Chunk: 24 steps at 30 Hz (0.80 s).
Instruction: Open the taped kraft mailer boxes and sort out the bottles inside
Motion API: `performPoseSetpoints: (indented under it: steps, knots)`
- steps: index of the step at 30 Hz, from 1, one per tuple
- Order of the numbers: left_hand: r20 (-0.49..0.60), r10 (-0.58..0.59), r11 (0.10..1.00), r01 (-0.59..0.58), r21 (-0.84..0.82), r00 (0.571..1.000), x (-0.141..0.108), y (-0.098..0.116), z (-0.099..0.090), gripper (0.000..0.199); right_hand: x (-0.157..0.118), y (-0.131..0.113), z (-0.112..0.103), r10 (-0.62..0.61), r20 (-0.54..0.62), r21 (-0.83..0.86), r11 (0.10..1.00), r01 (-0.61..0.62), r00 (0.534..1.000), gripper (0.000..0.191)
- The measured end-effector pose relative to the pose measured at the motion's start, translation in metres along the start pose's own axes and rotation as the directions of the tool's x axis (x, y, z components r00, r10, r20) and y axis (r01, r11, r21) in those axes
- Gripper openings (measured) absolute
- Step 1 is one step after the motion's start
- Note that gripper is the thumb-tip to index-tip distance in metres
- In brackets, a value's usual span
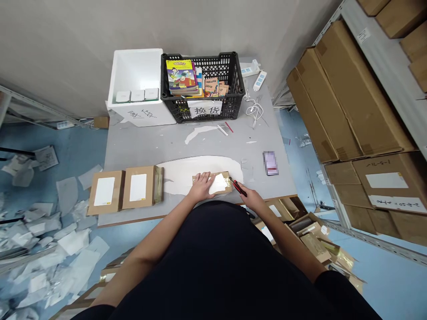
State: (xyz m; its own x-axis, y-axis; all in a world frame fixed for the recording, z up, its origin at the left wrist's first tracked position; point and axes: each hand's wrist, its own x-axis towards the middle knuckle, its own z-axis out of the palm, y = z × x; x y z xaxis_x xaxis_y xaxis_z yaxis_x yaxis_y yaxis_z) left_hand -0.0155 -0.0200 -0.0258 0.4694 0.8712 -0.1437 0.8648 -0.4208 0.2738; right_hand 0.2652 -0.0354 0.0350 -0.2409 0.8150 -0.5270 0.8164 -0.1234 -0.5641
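From the head camera I look down on a grey desk (133, 146), with white plastic scraps (43, 231) strewn over the blue floor (76, 151) at far left. On the desk's left side lie two taped cardboard mailers (105, 192) (140, 186), side by side and just apart, each with a white label. Behind them stand a white foam box (135, 71) holding three small white packs (137, 95) and, touching it, a black crate (173, 113) of books (181, 78) with a paper sign (204, 109) on its front.

Nearest the camera, a third mailer (227, 183) rests on a white sheet (176, 175). The left hand (201, 186) lies on this mailer, its fingers (205, 176) open and flat, pressing on top and gripping nothing. The right hand (251, 197) sits at the mailer's right end, its fingers (244, 190) closed around a red cutter (238, 187), whose tip is at the mailer's taped edge. Both hands are touching or right beside the mailer.

Farther right on the desk lie a blurred phone (270, 162), a white cable (254, 111) and a power strip (259, 81). Large cardboard cartons (347, 98) fill the shelves at far right.
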Motion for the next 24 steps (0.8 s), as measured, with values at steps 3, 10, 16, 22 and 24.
performPoseSetpoints:
  steps: [3, 10, 16, 22, 24]
  knots:
    - [0.005, -0.003, 1.000, 0.003, -0.015, 1.000, 0.000, 0.000, 0.000, 0.098, -0.003, 0.005, 0.000, 0.007, 0.023, 0.085, 0.996, -0.009, 1.000, 0.065]
    - [0.013, 0.001, 1.000, -0.001, -0.008, 1.000, 0.000, -0.001, 0.001, 0.097, -0.007, 0.018, -0.001, -0.007, 0.016, 0.138, 0.990, 0.005, 1.000, 0.065]
    - [0.015, 0.008, 1.000, -0.008, 0.001, 1.000, 0.000, -0.001, 0.001, 0.098, -0.012, 0.021, -0.002, 0.007, -0.006, 0.233, 0.972, -0.005, 1.000, 0.062]
    - [0.017, 0.011, 1.000, -0.011, -0.012, 1.000, 0.000, -0.001, 0.002, 0.098, -0.019, 0.024, 0.006, 0.062, 0.085, 0.336, 0.938, -0.087, 0.994, 0.065]
    - [0.023, 0.012, 1.000, -0.012, -0.013, 1.000, 0.000, -0.002, 0.003, 0.098, -0.020, 0.026, 0.008, 0.079, 0.105, 0.347, 0.931, -0.111, 0.991, 0.066]
